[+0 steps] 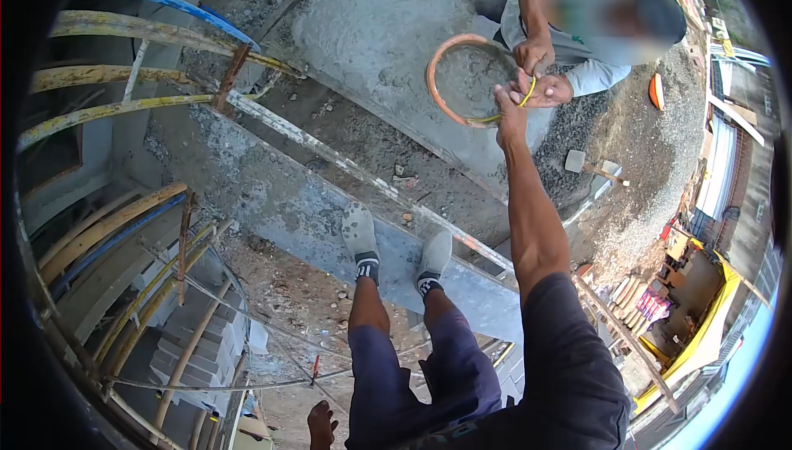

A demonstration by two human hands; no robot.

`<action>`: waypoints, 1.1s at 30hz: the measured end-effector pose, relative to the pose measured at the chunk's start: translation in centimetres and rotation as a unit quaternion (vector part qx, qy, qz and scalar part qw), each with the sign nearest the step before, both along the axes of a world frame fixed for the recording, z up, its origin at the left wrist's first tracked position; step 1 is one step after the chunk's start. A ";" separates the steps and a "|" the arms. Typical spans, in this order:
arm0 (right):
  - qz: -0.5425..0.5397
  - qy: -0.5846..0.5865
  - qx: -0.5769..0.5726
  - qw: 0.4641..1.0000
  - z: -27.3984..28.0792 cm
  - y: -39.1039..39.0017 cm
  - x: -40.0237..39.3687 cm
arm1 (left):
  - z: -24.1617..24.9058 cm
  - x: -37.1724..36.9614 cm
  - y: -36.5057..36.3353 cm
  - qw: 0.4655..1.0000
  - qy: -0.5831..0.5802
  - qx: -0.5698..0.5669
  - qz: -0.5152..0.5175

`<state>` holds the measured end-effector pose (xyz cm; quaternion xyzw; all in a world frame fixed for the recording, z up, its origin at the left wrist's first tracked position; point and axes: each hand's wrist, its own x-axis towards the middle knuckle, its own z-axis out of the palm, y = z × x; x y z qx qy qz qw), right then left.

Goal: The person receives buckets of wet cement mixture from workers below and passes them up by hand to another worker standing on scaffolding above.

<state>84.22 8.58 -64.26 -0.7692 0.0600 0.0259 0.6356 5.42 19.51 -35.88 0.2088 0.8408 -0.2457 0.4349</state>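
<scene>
My right hand (511,110) is stretched out with a thin yellow strip (529,94) pinched in its fingers. Close against it are both hands (540,79) of a co-worker, by the same strip. Below these hands an orange ring-shaped rim (432,79) surrounds grey, wet-looking material; whether it belongs to a pan or bucket I cannot tell. My left hand (322,426) hangs low beside my leg, fingers apart, with nothing visible in it.
My feet stand on a narrow grey board (396,256). Past it runs a splattered metal bar (346,165) before a wet concrete surface (355,29). Bamboo and metal poles (124,29) fill the left. A float-like tool (576,161) and stacked bags (639,306) lie right.
</scene>
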 end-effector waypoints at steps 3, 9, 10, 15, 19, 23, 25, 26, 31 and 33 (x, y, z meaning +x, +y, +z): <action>-0.072 0.193 0.246 0.947 6.4 -0.7 -3.2 | -0.8 -0.9 -1.2 1.000 -0.024 -0.012 0.012; 0.013 0.291 0.074 0.954 16.1 2.6 -10.3 | 1.9 5.0 1.0 0.990 -0.134 0.037 0.018; 0.012 0.306 0.051 0.950 17.7 2.7 -11.5 | 2.8 5.4 1.1 0.988 -0.140 0.053 0.024; 0.073 0.379 0.064 0.920 31.0 2.2 -18.2 | 4.3 9.4 2.7 0.971 -0.220 0.097 0.009; 0.157 0.395 0.080 0.901 42.0 1.8 -24.6 | 2.9 15.7 1.6 0.938 -0.333 0.077 0.049; 0.260 0.395 0.081 0.877 56.1 2.7 -30.7 | 4.2 22.6 -2.2 0.913 -0.362 0.006 0.186; 0.346 0.385 0.086 0.851 63.3 2.7 -32.7 | 6.7 24.2 -3.4 0.866 -0.426 -0.029 0.261; 0.401 0.369 0.113 0.831 67.4 2.9 -32.9 | 8.5 24.9 -4.0 0.839 -0.454 -0.050 0.295; 0.580 0.273 0.138 0.755 84.1 4.1 -36.6 | 24.9 28.0 -2.9 0.586 -0.704 0.043 0.398; 0.635 0.252 0.174 0.709 90.3 4.9 -38.0 | 33.0 27.8 -2.2 0.490 -0.769 0.111 0.394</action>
